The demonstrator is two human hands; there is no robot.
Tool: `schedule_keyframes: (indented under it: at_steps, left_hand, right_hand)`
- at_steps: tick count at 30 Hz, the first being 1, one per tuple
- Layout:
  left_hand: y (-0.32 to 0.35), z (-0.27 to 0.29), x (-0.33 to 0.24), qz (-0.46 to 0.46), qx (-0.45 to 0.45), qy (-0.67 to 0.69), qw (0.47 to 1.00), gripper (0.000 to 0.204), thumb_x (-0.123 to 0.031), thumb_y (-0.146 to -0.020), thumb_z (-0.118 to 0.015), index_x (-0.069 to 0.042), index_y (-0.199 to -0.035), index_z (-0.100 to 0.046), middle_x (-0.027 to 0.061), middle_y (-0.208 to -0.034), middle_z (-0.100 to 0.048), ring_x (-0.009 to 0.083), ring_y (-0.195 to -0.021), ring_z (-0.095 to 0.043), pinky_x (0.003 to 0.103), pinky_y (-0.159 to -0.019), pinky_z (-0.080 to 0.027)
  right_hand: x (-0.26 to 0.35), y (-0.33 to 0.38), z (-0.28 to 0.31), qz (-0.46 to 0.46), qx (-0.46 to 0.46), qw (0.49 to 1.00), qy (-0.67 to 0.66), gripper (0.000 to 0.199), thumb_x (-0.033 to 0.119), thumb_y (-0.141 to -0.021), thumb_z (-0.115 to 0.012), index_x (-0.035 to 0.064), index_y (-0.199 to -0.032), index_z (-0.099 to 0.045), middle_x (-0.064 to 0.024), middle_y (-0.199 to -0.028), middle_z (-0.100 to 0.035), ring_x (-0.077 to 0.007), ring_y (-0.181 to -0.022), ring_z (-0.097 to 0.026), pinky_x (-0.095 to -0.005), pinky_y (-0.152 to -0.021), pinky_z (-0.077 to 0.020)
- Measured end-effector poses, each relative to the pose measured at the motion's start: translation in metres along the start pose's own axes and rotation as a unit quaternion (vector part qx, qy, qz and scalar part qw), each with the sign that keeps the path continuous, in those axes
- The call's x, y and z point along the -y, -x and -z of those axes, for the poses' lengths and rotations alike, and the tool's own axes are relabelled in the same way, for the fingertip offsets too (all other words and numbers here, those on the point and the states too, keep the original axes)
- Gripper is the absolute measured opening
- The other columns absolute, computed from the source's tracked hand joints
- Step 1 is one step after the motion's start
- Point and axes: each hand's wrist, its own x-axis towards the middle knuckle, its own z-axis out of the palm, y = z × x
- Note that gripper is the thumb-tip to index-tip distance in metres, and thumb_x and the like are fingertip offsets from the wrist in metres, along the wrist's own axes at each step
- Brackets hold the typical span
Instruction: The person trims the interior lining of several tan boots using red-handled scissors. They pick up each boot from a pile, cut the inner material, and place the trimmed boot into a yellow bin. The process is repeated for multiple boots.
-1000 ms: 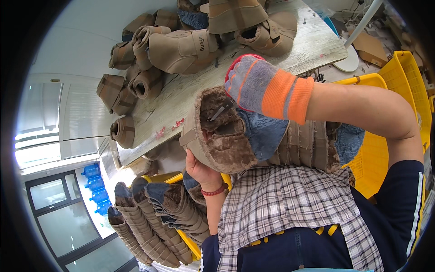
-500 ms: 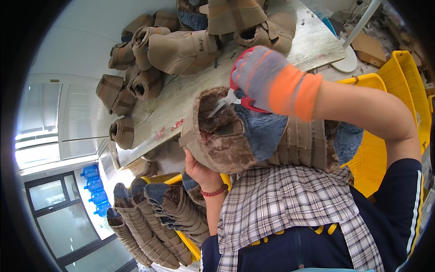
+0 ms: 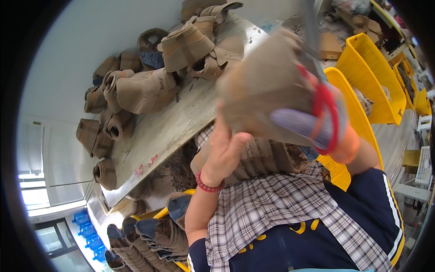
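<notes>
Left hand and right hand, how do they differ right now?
The left hand is bare, while the right hand wears a grey-purple and orange glove. The left has a red bracelet at its wrist; the right carries red-handled cutters. The left is at the lower left edge of the tan padded piece, while the right is at its right side, thumb across the face. Both hold that piece, which is blurred.
</notes>
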Motion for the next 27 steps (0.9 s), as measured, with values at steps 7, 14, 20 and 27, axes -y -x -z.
schedule_keyframes:
  at_steps: [7,14,20,27]
  left_hand:
    - [0.006,0.030,0.047,0.140,0.186,-0.431,0.872,0.053,-0.039,-0.088,-0.059,-0.006,-0.128,-0.051,0.0174,-0.132,-0.050,0.0343,-0.123,-0.045,0.040,-0.105,-0.032]
    - [0.012,0.038,0.039,0.170,0.175,-0.351,0.904,0.056,-0.036,-0.083,-0.064,-0.004,-0.127,-0.051,0.0155,-0.130,-0.052,0.0302,-0.119,-0.049,0.038,-0.100,-0.037]
    - [0.018,0.027,0.031,0.132,0.165,-0.373,0.903,0.055,-0.039,-0.082,-0.064,-0.003,-0.122,-0.055,0.0150,-0.121,-0.059,0.0317,-0.110,-0.053,0.038,-0.096,-0.040]
    - [0.028,0.077,0.038,0.057,-0.095,-0.292,0.950,0.041,-0.023,-0.083,-0.065,-0.002,-0.116,-0.057,0.0163,-0.121,-0.056,0.0332,-0.113,-0.052,0.039,-0.100,-0.038]
  right_hand:
    - [-0.045,0.096,0.043,-0.232,-0.002,0.971,0.065,0.044,0.011,-0.079,-0.071,-0.0006,-0.118,-0.054,-0.0108,-0.105,-0.064,-0.0157,-0.096,-0.059,-0.0309,-0.085,-0.0467]
    - [-0.078,0.096,0.004,-0.327,0.107,0.914,-0.214,0.050,0.007,-0.076,-0.071,-0.0022,-0.122,-0.053,-0.0083,-0.113,-0.063,-0.0144,-0.103,-0.057,-0.0301,-0.090,-0.0457]
    - [-0.090,0.106,-0.009,-0.358,0.120,0.886,-0.270,0.048,0.006,-0.079,-0.066,-0.0041,-0.124,-0.051,-0.0117,-0.118,-0.060,-0.0196,-0.108,-0.057,-0.0339,-0.093,-0.0451]
    - [-0.237,0.209,0.008,-0.168,0.127,0.977,0.042,0.031,0.010,-0.078,-0.061,0.0055,-0.109,-0.062,-0.0183,-0.106,-0.059,-0.0342,-0.099,-0.054,-0.0389,-0.085,-0.0417]
